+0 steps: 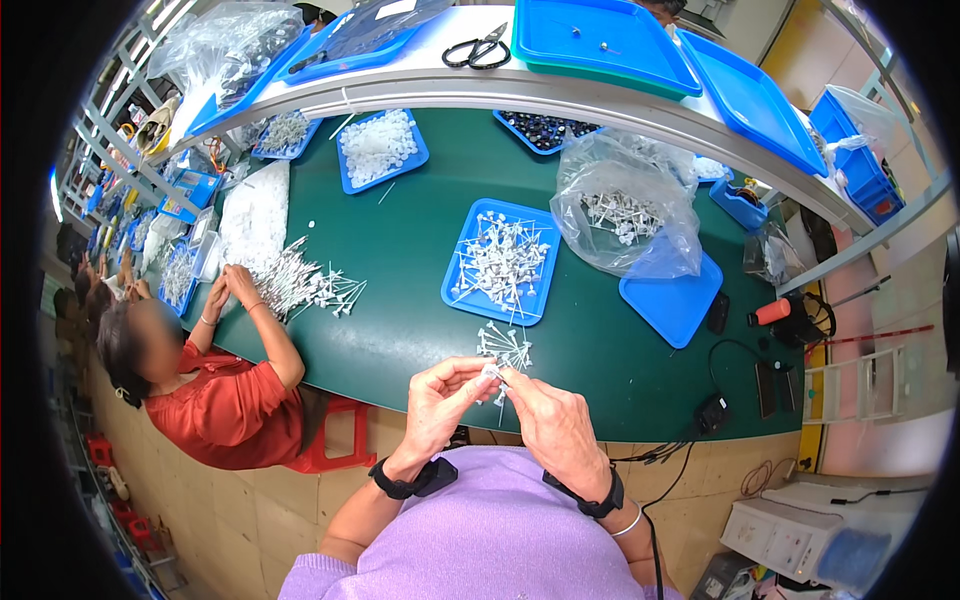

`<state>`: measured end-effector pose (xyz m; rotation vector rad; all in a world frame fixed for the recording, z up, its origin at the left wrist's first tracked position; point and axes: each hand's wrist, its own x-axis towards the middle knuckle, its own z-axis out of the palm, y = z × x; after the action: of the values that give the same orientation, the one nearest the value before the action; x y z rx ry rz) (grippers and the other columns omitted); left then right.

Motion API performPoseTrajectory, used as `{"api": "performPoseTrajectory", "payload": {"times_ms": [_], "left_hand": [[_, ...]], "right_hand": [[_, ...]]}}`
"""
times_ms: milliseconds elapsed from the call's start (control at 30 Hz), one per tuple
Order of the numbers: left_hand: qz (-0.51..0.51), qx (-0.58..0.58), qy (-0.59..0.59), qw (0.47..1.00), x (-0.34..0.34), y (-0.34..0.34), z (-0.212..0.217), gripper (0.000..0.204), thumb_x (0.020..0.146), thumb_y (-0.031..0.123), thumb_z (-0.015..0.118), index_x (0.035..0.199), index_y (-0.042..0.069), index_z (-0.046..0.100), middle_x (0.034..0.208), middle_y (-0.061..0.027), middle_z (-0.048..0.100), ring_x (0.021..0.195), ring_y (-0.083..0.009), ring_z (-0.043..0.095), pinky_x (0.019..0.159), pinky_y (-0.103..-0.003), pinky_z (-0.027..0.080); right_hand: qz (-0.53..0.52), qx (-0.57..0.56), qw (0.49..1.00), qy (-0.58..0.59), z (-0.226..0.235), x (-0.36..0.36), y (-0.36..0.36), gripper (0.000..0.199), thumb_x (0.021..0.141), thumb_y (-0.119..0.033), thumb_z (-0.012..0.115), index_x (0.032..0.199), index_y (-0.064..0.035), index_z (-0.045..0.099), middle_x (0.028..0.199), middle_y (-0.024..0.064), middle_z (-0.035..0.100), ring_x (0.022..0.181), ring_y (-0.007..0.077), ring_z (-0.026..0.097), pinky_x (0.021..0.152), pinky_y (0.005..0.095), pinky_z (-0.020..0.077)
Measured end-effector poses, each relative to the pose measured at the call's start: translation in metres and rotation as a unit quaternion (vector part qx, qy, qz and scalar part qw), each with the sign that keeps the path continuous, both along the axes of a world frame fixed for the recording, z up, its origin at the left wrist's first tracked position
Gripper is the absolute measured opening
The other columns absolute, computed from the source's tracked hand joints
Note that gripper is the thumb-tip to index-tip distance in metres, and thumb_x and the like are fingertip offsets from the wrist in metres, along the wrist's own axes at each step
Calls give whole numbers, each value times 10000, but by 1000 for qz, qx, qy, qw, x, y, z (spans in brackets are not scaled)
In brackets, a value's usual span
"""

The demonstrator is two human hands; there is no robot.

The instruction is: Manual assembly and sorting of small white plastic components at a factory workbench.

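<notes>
Small white plastic piece (491, 371), pinched between the fingertips of both hands just in front of the loose pieces near the bench's near edge; its finer shape is masked by the fingers. Left hand (440, 402): thumb and bent fingers closed on the piece. Right hand (552, 415): thumb and forefinger closed on it from the other side. Each wrist carries a black band.

Just beyond the fingers, a small loose cluster of white-headed, thin-stemmed pieces (508, 346) lies directly on the green-topped bench (400, 265). Behind the cluster, a rectangular blue plastic tray (546, 285) bears a heap of similar pieces. To its right, a clear plastic bag (680, 235) containing more stemmed pieces overlaps the far edge of a flat blue tray (672, 305), set toward the bench's right end.

Near the bench's far edge, left of centre, a square blue tray (421, 157) holds whitish translucent pieces; right of centre, another blue tray (513, 133) holds small dark parts. At the bench's left side, a seated co-worker in a red top (235, 415) has both hands at a large spread of stemmed pieces (300, 283). Above the far edge, a white shelf (425, 60) carries black-handled scissors (478, 52) and further blue trays.
</notes>
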<state>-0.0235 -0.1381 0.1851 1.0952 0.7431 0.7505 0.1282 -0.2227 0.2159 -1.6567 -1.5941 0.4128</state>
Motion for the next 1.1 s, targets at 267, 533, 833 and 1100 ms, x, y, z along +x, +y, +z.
{"api": "performPoseTrajectory", "payload": {"times_ms": [267,533,833,1100], "left_hand": [[31,70,21,997,2,-3,1,217,895,11,652,1108,-17,680,975,-97,707,870,-130,667,750,-240,527],[51,77,32,995,3,-8,-3,202,892,-27,637,1091,-30,675,1001,-135,707,915,-163,675,814,-259,533],[54,49,13,997,9,-14,-3,217,902,-25,625,1117,-51,635,1009,-148,707,926,-165,680,790,-268,543],[70,-3,11,998,15,-10,-1,219,923,45,625,1122,-46,627,1004,-156,706,897,-173,690,738,-260,549]], "right_hand": [[28,-58,996,58,4,7,1,166,917,-93,575,1061,-26,621,764,176,656,691,365,652,570,433,503],[132,-233,844,465,-16,24,8,198,995,-179,517,1036,-22,630,586,-34,485,470,80,435,447,268,349],[101,-191,914,344,-16,19,5,209,993,-197,511,1073,-25,598,609,22,542,503,161,524,472,305,399],[-27,-35,999,20,-7,1,-8,172,925,-122,580,1080,-48,578,794,159,653,648,358,643,548,440,499]]}}
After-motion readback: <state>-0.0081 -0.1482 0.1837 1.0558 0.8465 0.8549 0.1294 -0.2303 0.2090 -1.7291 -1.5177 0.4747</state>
